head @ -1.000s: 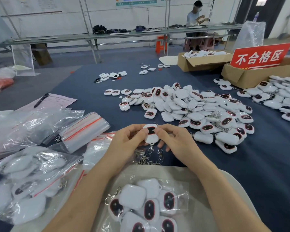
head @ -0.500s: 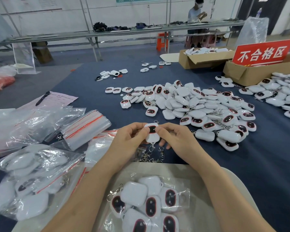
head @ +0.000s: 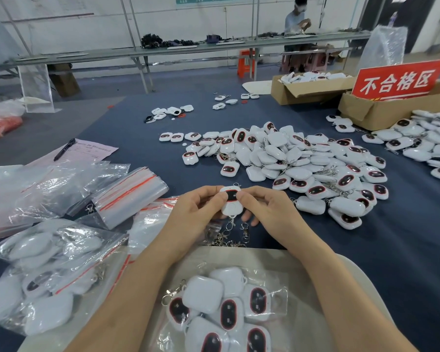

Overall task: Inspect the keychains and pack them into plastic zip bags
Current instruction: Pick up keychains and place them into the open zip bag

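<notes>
My left hand [head: 196, 212] and my right hand [head: 267, 212] together pinch one white keychain [head: 230, 202] with a dark red-rimmed oval face, held over the blue table. Its metal clasp hangs below, and more loose clasps [head: 229, 237] lie under it. A large pile of the same keychains [head: 297, 163] spreads just beyond my right hand. A zip bag with several keychains [head: 221, 308] lies between my forearms on a pale board. A stack of empty zip bags [head: 130, 194] with red strips lies left of my left hand.
Filled zip bags [head: 43, 270] lie at the lower left. A pen on a pink paper [head: 87, 151] is further left. Two cardboard boxes [head: 313, 90] and a red sign [head: 396, 80] stand at the back right, with another keychain heap [head: 424, 146]. A person works at a far bench.
Both hands keep the same keychain pinched between them. The camera view has tilted slightly, so the table's contents sit a little lower and nearer.
</notes>
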A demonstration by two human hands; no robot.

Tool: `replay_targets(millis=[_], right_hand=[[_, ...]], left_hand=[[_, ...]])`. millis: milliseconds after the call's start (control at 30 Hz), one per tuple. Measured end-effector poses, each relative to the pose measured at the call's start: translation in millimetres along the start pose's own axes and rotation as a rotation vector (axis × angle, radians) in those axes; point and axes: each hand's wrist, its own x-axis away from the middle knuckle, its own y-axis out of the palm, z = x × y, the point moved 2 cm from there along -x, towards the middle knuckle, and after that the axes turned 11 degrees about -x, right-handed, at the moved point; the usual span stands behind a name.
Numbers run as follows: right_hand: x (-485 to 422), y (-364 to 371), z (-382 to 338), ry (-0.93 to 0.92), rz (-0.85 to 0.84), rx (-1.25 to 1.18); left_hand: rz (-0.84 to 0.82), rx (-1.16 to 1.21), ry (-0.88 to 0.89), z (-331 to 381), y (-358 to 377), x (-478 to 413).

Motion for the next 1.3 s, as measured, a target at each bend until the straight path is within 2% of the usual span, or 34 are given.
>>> replay_targets(millis=[667,1100,1300], right_hand=[[-2.5,0.4,1.6,0.019,0.045,0.055],[-2.4,1.0,2.2,-0.028,-0.024,0.000],[-2.0,-1.0,4.0,-0.040,-0.013,-0.010]], left_hand=[[-0.023,-0.007,0.026,-2.1,-0.2,-1.7],[0.034,-0.008,0.015,-5.2,-0.9,-2.9],[0.003,-0.022,0.041,-4.0,-0.7,-2.7]])
